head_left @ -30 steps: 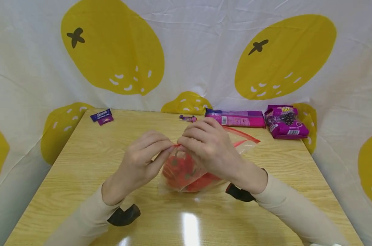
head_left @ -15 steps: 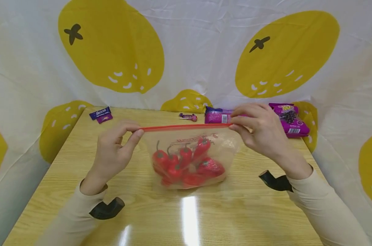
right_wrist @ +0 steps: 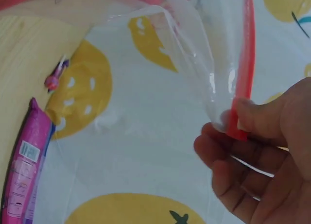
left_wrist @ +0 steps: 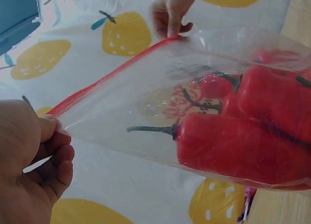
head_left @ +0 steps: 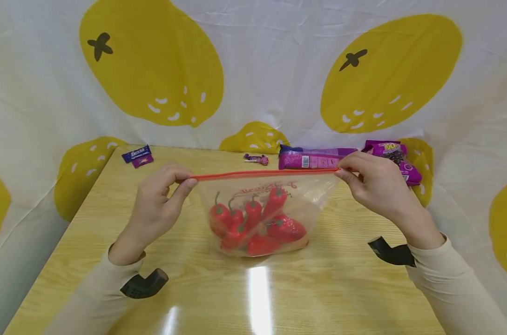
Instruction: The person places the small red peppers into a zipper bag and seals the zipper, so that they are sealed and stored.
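A clear zip bag with a red zip strip stands upright in the middle of the table, its top edge pulled straight between both hands. Inside it lie several red peppers with dark green stems. My left hand pinches the strip's left end between thumb and forefinger. At the opposite end, my right hand pinches the strip's right corner the same way. In the left wrist view, the peppers press against the bag's lower part. The right wrist view shows the red strip running up from thumb and finger.
Along the table's back edge lie two small wrapped sweets, a lollipop, a long pink-purple packet and a purple bag with dark berries pictured. Behind the wooden table hangs a lemon-print cloth.
From close together at the strip's left part, my hands moved apart, the right hand sliding rightward along it to its far end. The bag's top is now stretched straight.
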Demonstrator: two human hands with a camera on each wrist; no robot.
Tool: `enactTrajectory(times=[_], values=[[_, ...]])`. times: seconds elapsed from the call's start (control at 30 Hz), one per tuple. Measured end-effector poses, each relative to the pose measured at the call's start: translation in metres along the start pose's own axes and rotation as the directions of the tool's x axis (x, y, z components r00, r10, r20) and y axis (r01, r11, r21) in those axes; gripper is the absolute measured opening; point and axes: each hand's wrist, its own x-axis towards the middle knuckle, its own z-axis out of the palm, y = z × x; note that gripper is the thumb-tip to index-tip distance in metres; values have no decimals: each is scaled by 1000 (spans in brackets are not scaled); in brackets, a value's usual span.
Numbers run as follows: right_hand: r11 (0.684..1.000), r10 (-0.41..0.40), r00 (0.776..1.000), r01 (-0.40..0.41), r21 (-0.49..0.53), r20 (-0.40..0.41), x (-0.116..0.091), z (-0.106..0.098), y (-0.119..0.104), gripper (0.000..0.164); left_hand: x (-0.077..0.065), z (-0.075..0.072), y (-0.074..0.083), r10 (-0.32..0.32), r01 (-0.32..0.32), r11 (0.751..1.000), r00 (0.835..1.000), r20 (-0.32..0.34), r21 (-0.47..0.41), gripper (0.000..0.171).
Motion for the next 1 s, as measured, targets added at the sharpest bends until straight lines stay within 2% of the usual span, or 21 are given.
enactTrajectory(times=[0.1, 0.2, 0.3, 0.37, 0.43, 0.47, 0.5, 0.53, 0.57, 0.63, 0.7, 0.73, 0.8, 0.83, 0.9, 0.93, 0.97, 1.0], values=[[999, -48, 997, 48, -4, 61, 3, 1, -6, 13, 1, 0, 2, 14, -14, 1000, 1000, 23, 5, 6], [988, -157, 981, 156, 21, 112, 9, 10, -17, 29, 4, 2, 5, 27, -27, 1000, 999, 38, -11, 6], [964, -263, 959, 257, 65, 102, 16, 24, -30, 28, 5, 5, 10, 25, -24, 999, 999, 35, -43, 8], [954, -291, 955, 285, 98, 52, 19, 30, -36, 20, 2, 5, 10, -18, 23, 995, 998, 57, -93, 11], [948, -277, 961, 274, 160, -2, 21, 28, -39, 8, -4, 4, 6, -92, 118, 977, 984, 150, -176, 23], [943, -261, 965, 262, 203, -33, 21, 25, -40, 9, -8, 3, 2, -139, 186, 959, 965, 221, -212, 34], [937, -235, 970, 243, 253, -63, 21, 20, -40, 11, -13, 3, -2, -194, 268, 935, 934, 301, -231, 47], [927, -200, 976, 219, 304, -92, 22, 14, -40, 14, -18, 4, -7, -250, 354, 906, 890, 382, -232, 61], [915, -159, 980, 191, 354, -119, 22, 7, -40, 15, -23, 6, -13, -292, 427, 878, 836, 464, -215, 73], [887, -70, 983, 140, 439, -172, 22, -5, -38, 16, -32, 14, -23, -360, 532, 833, 731, 580, -153, 88], [858, 14, 975, 102, 503, -221, 21, -14, -38, 12, -40, 25, -30, -409, 581, 811, 648, 643, -69, 96], [847, 50, 969, 87, 524, -243, 21, -17, -38, 9, -43, 31, -32, -435, 604, 796, 616, 657, -39, 99], [809, 123, 952, 68, 584, -280, 22, -20, -39, 8, -47, 45, -34, -490, 653, 757, 561, 668, 6, 102], [780, 161, 941, 63, 622, -298, 22, -20, -40, 10, -50, 51, -35, -512, 689, 725, 533, 674, 5, 103], [696, 262, 908, 58, 716, -328, 24, -19, -42, 12, -55, 64, -35, -536, 764, 645, 483, 692, -34, 98], [625, 324, 886, 63, 778, -332, 25, -18, -44, 11, -58, 70, -35, -532, 797, 598, 469, 705, -79, 94], [540, 390, 860, 74, 838, -328, 26, -17, -45, 11, -60, 76, -35, -504, 819, 552, 475, 721, -154, 90], [463, 451, 834, 84, 882, -317, 28, -16, -47, 11, -63, 81, -34, -461, 832, 496, 495, 737, -249, 85]])
